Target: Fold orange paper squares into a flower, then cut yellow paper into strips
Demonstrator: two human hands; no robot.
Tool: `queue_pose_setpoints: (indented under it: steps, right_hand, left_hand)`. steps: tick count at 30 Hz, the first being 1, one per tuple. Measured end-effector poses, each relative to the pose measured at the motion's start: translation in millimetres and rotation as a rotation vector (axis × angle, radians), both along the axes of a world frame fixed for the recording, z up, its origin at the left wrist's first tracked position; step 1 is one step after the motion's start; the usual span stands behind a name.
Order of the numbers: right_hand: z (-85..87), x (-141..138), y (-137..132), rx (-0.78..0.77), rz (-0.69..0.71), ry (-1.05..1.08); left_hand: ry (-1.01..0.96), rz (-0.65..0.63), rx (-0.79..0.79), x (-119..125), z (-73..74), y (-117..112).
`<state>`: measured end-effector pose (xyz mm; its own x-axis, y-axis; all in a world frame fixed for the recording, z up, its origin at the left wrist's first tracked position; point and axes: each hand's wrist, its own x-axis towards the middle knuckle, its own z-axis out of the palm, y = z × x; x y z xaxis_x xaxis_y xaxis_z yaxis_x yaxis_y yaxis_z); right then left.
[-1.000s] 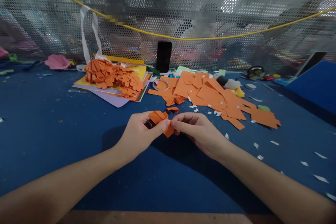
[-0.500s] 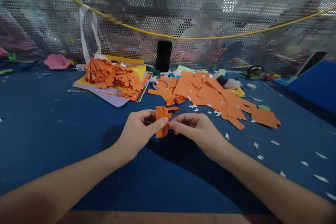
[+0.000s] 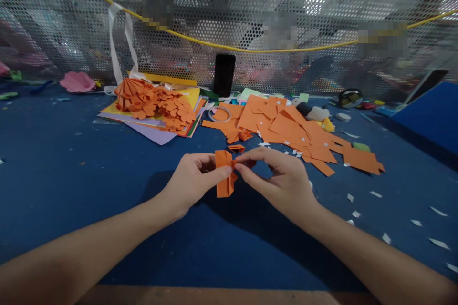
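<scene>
A small folded piece of orange paper (image 3: 222, 183) is held above the blue table, between both hands. My left hand (image 3: 191, 178) pinches it from the left, thumb across its front face. At its right edge, the thumb and forefinger of my right hand (image 3: 277, 176) close on a small part of the same paper; the fingertips partly hide this spot. Just beyond the folded paper lies a small orange paper piece (image 3: 236, 148). Behind that, several orange paper sheets and offcuts (image 3: 286, 126) are spread in a loose heap.
Orange paper flowers (image 3: 153, 102) rest on a stack of coloured sheets (image 3: 157, 136) at back left. A black phone (image 3: 224, 75) stands against the perforated metal screen (image 3: 200, 14). A tape ring (image 3: 219, 114) lies by the heap. White scraps (image 3: 356, 214) litter the right side.
The folded paper has come slightly lower and nearer. My right forefinger has lifted and straightened somewhat, pinching at the paper's right edge.
</scene>
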<state>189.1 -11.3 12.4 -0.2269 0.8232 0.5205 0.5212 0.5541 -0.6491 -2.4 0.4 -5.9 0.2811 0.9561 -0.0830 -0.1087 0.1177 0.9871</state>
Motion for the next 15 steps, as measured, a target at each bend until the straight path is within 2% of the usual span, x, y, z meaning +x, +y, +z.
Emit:
queue_pose_setpoints:
  steps: [4, 10, 13, 15]
  right_hand:
    - [-0.2, 2.0, 1.4, 0.078, 0.040, -0.045]
    - [-4.5, 3.7, 2.8, 0.102, 0.074, -0.043]
    - [-2.5, 2.6, 2.9, 0.034, 0.095, -0.001]
    - [-1.1, 2.1, 3.7, -0.109, 0.085, 0.104]
  left_hand:
    - [-0.018, 0.003, -0.035, 0.8, 0.4, -0.1]
    - [-0.012, 0.010, -0.042, 1.0, 1.4, -0.1]
    - [-0.001, 0.005, -0.025, 1.0, 0.6, 0.9]
    - [0.014, 0.002, -0.002, 0.7, -0.8, 1.5]
